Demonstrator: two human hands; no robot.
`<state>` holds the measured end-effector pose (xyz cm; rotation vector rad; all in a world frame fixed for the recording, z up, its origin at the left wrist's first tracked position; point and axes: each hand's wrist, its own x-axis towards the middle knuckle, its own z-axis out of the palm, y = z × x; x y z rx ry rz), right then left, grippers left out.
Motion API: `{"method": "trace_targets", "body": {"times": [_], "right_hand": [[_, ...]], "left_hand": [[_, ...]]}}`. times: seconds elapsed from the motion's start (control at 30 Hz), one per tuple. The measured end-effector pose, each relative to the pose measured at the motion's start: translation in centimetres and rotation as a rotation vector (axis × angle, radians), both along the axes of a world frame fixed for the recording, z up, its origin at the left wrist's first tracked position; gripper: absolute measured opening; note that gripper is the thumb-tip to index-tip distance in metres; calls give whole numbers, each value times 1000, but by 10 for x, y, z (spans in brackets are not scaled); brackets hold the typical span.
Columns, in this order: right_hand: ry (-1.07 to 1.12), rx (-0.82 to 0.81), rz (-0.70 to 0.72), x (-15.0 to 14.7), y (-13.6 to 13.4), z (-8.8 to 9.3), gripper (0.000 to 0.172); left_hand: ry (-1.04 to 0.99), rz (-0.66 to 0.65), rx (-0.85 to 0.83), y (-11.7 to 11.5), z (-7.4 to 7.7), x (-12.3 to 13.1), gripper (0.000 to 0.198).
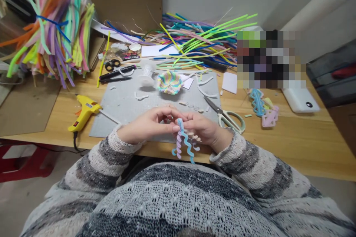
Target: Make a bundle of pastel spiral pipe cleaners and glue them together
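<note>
Between my two hands, near the table's front edge, hangs a bundle of coiled pipe cleaners (189, 147) in blue, lilac and pale peach. My left hand (151, 124) pinches the bundle's blue top from the left with thumb and fingers. From the other side my right hand (201, 127) grips the same top, its fingertips partly hidden behind it. The curly ends dangle below the fingers. Just beyond my hands, a ruffled pastel disc made of pipe cleaners (169, 82) rests on the grey cutting mat (119, 100).
Scissors (226, 114) lie right of my hands, a yellow glue gun (85, 113) to the left. A spool (146, 73), pens (118, 74) and loose pipe cleaners (200, 40) lie behind. Zigzag pipe-cleaner pieces (257, 102) and a white power bank (300, 96) are at right.
</note>
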<state>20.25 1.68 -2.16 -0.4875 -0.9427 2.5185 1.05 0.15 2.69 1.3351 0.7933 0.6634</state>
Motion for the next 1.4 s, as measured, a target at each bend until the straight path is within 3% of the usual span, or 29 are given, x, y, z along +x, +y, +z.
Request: {"method": "trace_targets", "body": {"times": [0.2, 0.57, 0.8, 0.93, 1.4], "right_hand": [[15, -29, 41, -1, 0, -1, 24], [22, -95, -185, -7, -3, -1, 50], [23, -132, -178, -5, -5, 0, 42], [72, -138, -187, -6, -4, 0, 27], [112, -120, -191, -5, -5, 0, 27]], "left_hand": [[-33, 66, -9, 2, -12, 0, 22], [-169, 171, -55, -2, -21, 5, 32], [-218, 147, -51, 0, -23, 5, 33], [-278, 124, -75, 1, -22, 5, 31], [-251, 175, 5, -1, -18, -1, 2]]}}
